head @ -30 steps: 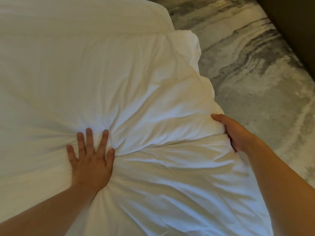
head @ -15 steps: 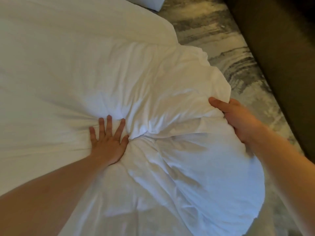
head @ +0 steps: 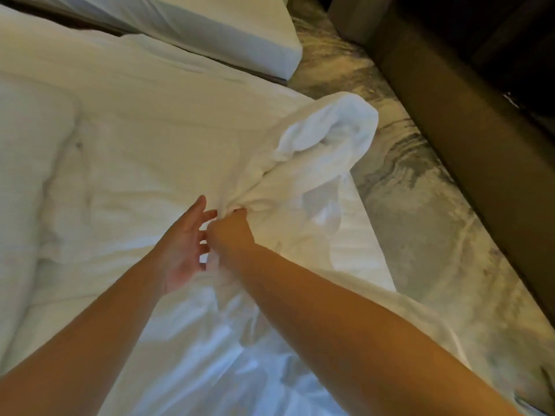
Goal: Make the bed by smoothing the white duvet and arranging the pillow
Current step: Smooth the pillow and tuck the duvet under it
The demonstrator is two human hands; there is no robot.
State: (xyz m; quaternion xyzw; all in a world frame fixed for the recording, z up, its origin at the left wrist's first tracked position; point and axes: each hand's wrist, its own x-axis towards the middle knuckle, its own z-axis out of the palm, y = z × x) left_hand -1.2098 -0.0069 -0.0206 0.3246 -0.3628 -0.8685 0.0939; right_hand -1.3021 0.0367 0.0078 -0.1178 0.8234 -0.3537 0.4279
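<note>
Step in hand: straightening the duvet (head: 186,163), not yet smoothed. It covers the bed, with its right edge bunched and a rolled corner (head: 330,130) lifted over the floor (head: 420,205). The right hand (head: 231,235) is closed on a gathered fold at mid-bed; the left hand (head: 183,244) hovers just beside it, fingers spread wide, holding nothing. A pillow (head: 27,163) lies at far left, not yet arranged. Judgement: the next move calls for drawing the bunched edge out toward the right and laying the corner flat, then pressing out the creases
</note>
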